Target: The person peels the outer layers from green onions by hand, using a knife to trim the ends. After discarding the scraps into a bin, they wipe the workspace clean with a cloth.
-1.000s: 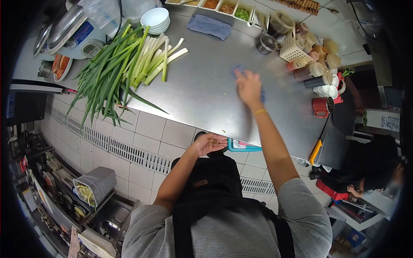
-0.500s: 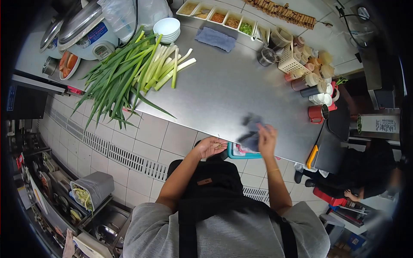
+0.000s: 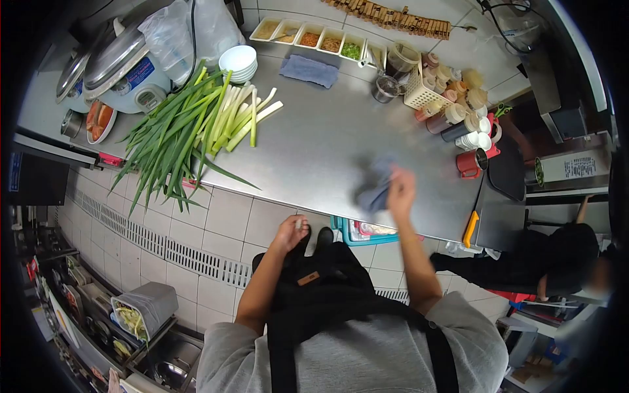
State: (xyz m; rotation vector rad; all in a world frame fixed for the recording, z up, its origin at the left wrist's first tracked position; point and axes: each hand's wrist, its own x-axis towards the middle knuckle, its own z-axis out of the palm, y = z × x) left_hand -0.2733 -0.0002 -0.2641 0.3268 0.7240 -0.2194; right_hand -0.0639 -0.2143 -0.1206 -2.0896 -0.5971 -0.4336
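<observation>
My right hand (image 3: pixel 401 194) is closed on a blue-grey cloth (image 3: pixel 376 187), blurred by motion, over the front part of the steel counter (image 3: pixel 314 154). In front of the counter's edge, above the floor, my left hand (image 3: pixel 292 232) has its fingers curled round something small and pale that I cannot make out. A large bunch of green onions (image 3: pixel 190 131) lies on the counter's left side, leaves hanging over the edge. Beyond it stands a stack of white bowls (image 3: pixel 238 62). A folded blue cloth (image 3: pixel 308 71) lies near the back.
Rice cookers (image 3: pixel 128 65) stand back left. Topping trays (image 3: pixel 320 40) line the wall; a basket of bottles (image 3: pixel 426 88), a red mug (image 3: pixel 471 163) and an orange-handled knife (image 3: pixel 470 229) are right. A teal bin (image 3: pixel 367 238) sits below the edge. Another person in black (image 3: pixel 557 259) is at right.
My left hand has moved left, away from the counter's edge, and curled up. My right hand has shifted slightly up with the cloth. The other person has changed posture, and the camera view has shifted.
</observation>
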